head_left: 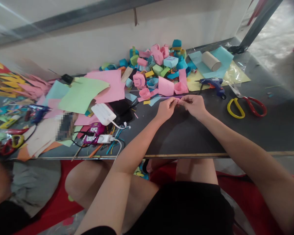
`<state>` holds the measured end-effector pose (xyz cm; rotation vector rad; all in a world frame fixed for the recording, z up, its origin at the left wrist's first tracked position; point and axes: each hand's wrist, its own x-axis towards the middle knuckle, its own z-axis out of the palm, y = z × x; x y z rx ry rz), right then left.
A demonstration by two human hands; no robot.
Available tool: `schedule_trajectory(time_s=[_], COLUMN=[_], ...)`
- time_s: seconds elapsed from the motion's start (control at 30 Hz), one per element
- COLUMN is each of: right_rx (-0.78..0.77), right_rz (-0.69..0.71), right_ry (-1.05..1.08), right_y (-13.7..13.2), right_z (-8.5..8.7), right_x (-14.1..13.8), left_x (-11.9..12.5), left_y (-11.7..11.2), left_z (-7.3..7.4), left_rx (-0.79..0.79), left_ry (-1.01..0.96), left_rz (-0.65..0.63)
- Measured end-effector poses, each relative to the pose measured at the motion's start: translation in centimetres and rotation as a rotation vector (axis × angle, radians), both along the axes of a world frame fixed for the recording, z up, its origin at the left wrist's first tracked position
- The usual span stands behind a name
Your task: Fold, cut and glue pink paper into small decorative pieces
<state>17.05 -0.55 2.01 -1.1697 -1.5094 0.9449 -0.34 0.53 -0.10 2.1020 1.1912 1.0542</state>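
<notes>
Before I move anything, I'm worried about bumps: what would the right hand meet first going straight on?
Pointing left, the right hand would likely meet the left hand first, though depth is unclear.

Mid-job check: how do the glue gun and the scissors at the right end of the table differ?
Colour: the glue gun is mainly blue with some orange, while the scissors have one yellow handle, one red and silvery blades.
Pose: the glue gun's nozzle points left; the scissors' blades angle away and leftward, their handles spread.
Nearness: the glue gun lies closer to the right hand than the scissors do.
Shared: neither is being held.
</notes>
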Motion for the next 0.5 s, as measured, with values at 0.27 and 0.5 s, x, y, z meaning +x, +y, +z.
schedule_trajectory(time_s=[0.27,0.5], right_rx=[0.003,-0.014], right_rz=[0.027,0.031], right_ry=[-0.017,-0.021], right_y=[0.02,0.03], right_z=[-0.1,-0.33], right_x=[-0.07,0.01], left_x=[-0.23,-0.4], left_y=[-0.1,0.04], left_z=[0.02,0.45], left_rx=[0.049,0.037], left_ry=[-0.052,-0.005], left_rz=[-0.012,-0.025])
